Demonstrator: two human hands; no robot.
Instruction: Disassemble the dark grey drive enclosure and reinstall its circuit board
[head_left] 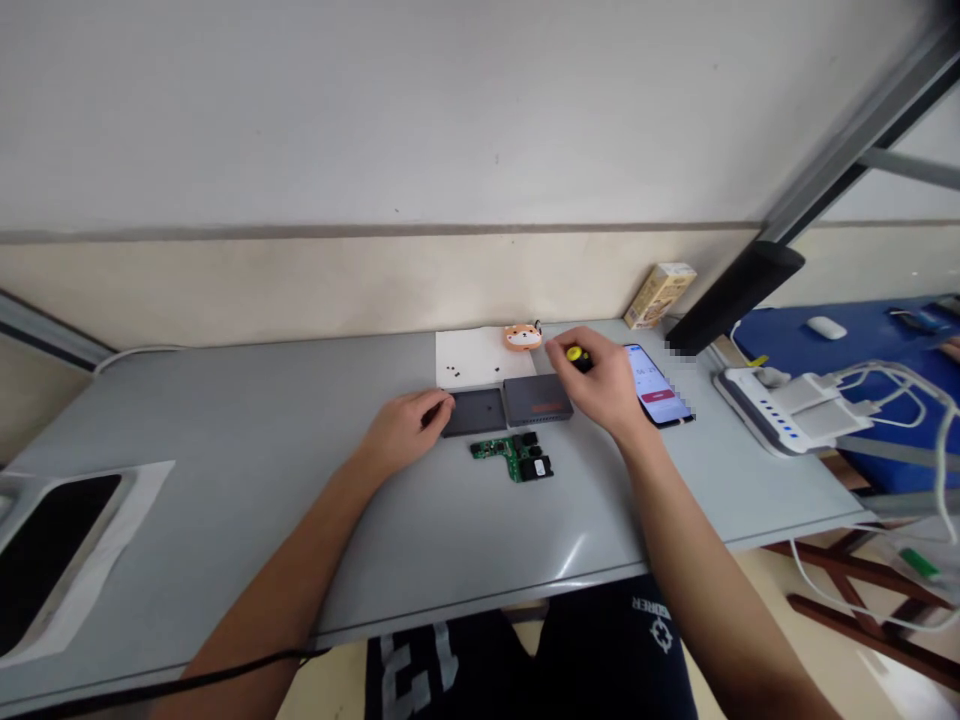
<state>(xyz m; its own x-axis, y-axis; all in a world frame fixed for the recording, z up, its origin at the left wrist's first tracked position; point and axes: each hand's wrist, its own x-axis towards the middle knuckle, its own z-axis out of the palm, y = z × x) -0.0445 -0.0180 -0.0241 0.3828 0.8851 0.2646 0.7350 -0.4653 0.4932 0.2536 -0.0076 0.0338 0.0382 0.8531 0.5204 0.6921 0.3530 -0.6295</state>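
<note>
My left hand (405, 425) rests on the grey table (262, 470), its fingertips touching the left edge of a flat dark grey cover plate (475, 411). Right of that plate lies a dark grey casing (537, 399). In front of both lies a green circuit board (515, 455) with black connectors. My right hand (600, 385) hovers just right of the casing and grips a small tool with a yellow and black handle (577, 355). Behind the plates a white sheet of paper (480, 357) carries several tiny dark screws (452, 370).
A lit phone (658, 385) lies right of my right hand. A small orange figurine (523, 337) and a yellow carton (660, 294) stand by the wall. A white power strip (772, 408) with cables sits at the table's right end. A dark tablet-like slab (45, 545) lies far left.
</note>
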